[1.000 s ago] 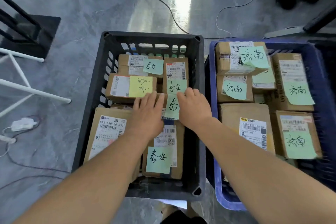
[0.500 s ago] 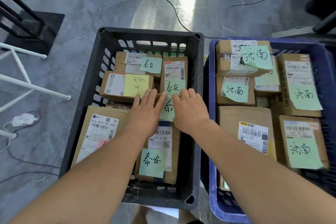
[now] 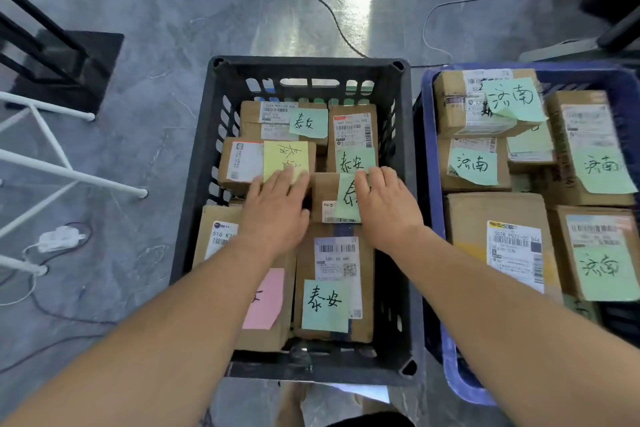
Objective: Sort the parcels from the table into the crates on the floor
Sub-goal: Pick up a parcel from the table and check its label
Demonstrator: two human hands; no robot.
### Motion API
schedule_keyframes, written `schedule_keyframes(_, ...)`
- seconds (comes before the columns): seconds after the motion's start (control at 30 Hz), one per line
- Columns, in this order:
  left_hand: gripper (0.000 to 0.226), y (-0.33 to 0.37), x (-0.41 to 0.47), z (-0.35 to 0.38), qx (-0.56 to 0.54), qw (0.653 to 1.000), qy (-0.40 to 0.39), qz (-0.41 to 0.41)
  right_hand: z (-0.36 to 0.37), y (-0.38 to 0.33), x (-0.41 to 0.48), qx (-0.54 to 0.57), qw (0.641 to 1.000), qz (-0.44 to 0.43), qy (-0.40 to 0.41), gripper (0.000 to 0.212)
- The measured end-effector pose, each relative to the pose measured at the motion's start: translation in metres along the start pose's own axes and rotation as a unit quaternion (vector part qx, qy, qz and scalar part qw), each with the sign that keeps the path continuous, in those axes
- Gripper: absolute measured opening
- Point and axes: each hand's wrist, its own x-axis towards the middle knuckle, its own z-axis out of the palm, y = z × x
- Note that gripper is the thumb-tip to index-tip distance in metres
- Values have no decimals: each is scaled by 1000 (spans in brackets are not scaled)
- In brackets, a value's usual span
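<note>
From the head view, a black slatted plastic crate (image 3: 304, 66) stood on the grey floor with a blue plastic crate (image 3: 428, 184) touching its right side. Both were packed with brown cardboard parcels carrying handwritten sticky notes. The characters on the notes in the black crate differed from those in the blue one.

The small brown cardboard parcel with a green note (image 3: 329, 196) lay in the middle of the black crate, on top of the others. It sat just near of a flat parcel with a yellow note (image 3: 242, 163) and just far of a long parcel with a green note (image 3: 334, 288).

The left hand (image 3: 277, 215) lay flat beside the small parcel's left edge, fingers straight over the yellow note, its grip released. The right hand (image 3: 384, 206) rested on the parcel's right part, fingers spread across the note, also grasping nothing.

The step in hand looked like bedding this parcel down among its neighbours. The next move probably called for lifting both hands clear and turning to the worktop, out of view, for another parcel, then reading its note to choose the crate.
</note>
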Motion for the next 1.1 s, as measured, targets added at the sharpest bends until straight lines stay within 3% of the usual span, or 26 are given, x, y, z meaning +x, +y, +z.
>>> schedule_keyframes(0.1,50,-21,-12,-5,-19,999,23,-41,-8,0,-1,9,1000,10,-8,76)
schedule_keyframes(0.37,66,-32,-21,-29,-152,988,-34,-14,-58,-1,-9,40,999,23,19,79)
schedule_keyframes(0.5,92,-31,-11,-46,-366,925,-87,-53,-80,-6,-4,80,997,9,22,78)
schedule_keyframes(0.6,84,-34,-2,-54,-458,880,-103,-67,-89,-11,-1,84,996,2,31,77)
schedule_keyframes(0.87,74,-23,-1,-68,-447,893,-39,-35,-99,-8,-7,181,983,36,20,75)
schedule_keyframes(1.1,54,-4,-14,-59,-407,910,-73,-3,-82,1,-35,215,972,66,-66,62)
